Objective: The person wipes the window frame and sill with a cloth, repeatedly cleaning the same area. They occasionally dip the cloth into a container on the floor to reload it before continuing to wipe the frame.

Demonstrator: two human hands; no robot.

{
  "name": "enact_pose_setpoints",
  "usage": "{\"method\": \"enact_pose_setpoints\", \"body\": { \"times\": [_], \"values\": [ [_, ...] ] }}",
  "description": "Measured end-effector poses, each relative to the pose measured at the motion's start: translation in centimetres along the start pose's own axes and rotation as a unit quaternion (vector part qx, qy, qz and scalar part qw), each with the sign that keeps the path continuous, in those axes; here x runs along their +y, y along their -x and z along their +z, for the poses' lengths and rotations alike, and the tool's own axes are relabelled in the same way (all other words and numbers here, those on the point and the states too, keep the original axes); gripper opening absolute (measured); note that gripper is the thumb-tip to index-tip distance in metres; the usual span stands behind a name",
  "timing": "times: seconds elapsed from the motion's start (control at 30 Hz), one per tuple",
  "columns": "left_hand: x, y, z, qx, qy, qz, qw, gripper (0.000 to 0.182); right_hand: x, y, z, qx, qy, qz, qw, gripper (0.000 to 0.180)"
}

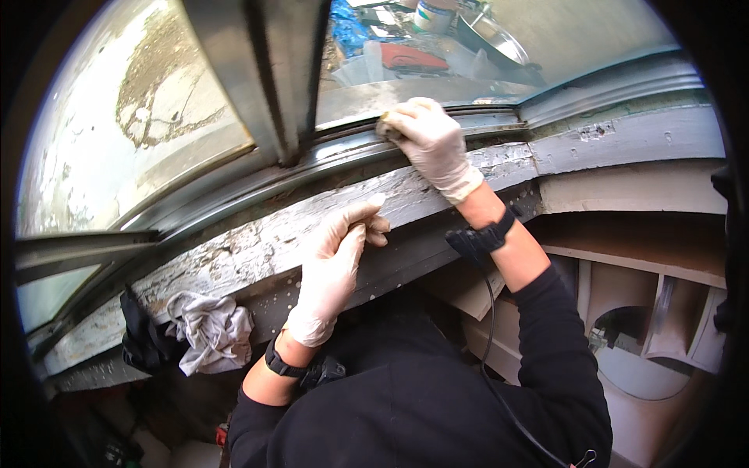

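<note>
My right hand (430,146), in a thin white glove, presses a small dirty grey wad (387,130) against the inner edge of the metal window frame (345,149). Whether the wad is cloth or scouring pad is hidden by my fingers. My left hand (339,257), gloved likewise, hovers at the front edge of the wooden sill (257,251). Its fingers are loosely curled and slightly apart, with nothing visible in them. White paint on the sill is cracked and flaking. Behind the frame, the window glass (497,76) rises above my right hand.
A crumpled light grey cloth (210,330) and a black cloth (143,333) hang over the sill at left. A metal mullion (263,76) divides the panes. Wooden shelving (632,263) stands at right. Outside lie a paint bucket (434,16) and a red object (412,57). A black cable (491,327) runs from my right wristband.
</note>
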State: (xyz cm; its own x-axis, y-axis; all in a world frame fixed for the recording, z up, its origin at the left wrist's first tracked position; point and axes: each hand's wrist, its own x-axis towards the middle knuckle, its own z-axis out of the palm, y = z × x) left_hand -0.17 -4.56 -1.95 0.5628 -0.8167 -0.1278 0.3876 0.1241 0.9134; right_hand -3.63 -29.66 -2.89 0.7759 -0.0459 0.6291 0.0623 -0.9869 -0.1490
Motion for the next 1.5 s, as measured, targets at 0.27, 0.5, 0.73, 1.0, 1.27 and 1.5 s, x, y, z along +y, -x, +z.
{"method": "enact_pose_setpoints", "body": {
  "times": [0.27,0.5,0.73,1.0,1.27,1.5],
  "values": [
    [-0.8,-1.2,1.5,0.010,0.010,-0.010,1.000,0.031,4.9,1.5,-1.8,-0.076,0.019,0.010,0.997,0.018],
    [-1.0,-1.1,2.0,0.022,-0.009,0.006,1.000,0.031,7.6,3.9,-3.1,-0.082,0.116,0.125,0.982,0.020],
    [-1.0,-1.0,2.3,0.035,-0.009,0.003,0.999,0.032,9.0,4.6,-4.7,-0.096,0.149,0.166,0.970,0.020],
    [-0.3,-1.6,2.9,0.013,-0.017,-0.008,1.000,0.030,4.0,2.2,-2.4,-0.060,-0.070,0.155,0.984,0.024],
    [0.0,-1.9,2.3,0.006,-0.013,-0.001,1.000,0.032,2.2,1.4,1.0,-0.102,0.075,0.297,0.946,0.028],
    [0.1,-1.5,1.6,-0.013,-0.012,-0.012,1.000,0.034,2.1,1.5,2.3,-0.036,0.112,0.346,0.931,0.028]
  ]
}}
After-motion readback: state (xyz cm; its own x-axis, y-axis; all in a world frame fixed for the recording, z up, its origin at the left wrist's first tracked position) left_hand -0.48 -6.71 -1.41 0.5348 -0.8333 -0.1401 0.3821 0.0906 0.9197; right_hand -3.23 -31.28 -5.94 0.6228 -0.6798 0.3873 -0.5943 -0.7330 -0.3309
